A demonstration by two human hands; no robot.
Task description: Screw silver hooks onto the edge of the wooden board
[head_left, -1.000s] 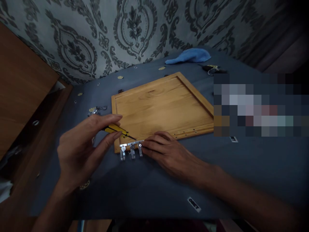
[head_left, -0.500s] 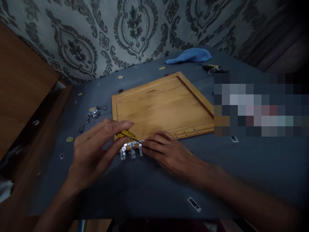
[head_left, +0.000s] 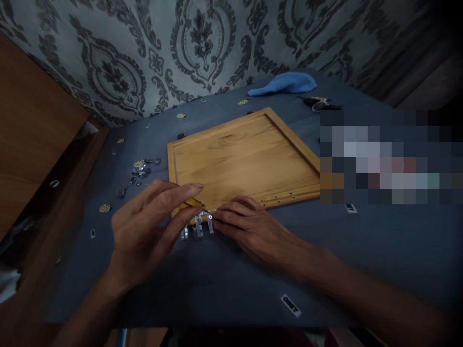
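Note:
My left hand (head_left: 148, 226) is closed around the yellow handle of a small screwdriver (head_left: 191, 201). Its thin shaft slants down to the right, and the tip meets the metal near my right fingertips. A silvery metal bracket (head_left: 198, 224) with prongs hanging toward me sits along the near edge of a framed wooden panel (head_left: 235, 159). With fingers bent and pressed together, my right hand (head_left: 249, 224) grips the bracket's right end over the panel's edge. Those fingertips cover part of the bracket, and my left fingers hide some of its left side.
Small metal parts (head_left: 140, 172) lie in a loose pile left of the panel. A blue cloth (head_left: 289, 83) rests at the back, with a dark object (head_left: 320, 103) to its right. Dark fabric (head_left: 260, 289) covers the table. A blurred-out patch hides the right side.
My left hand has shifted slightly right and rolled a little around the screwdriver, covering more of its handle and the bracket's left part. The right hand and panel stay in place.

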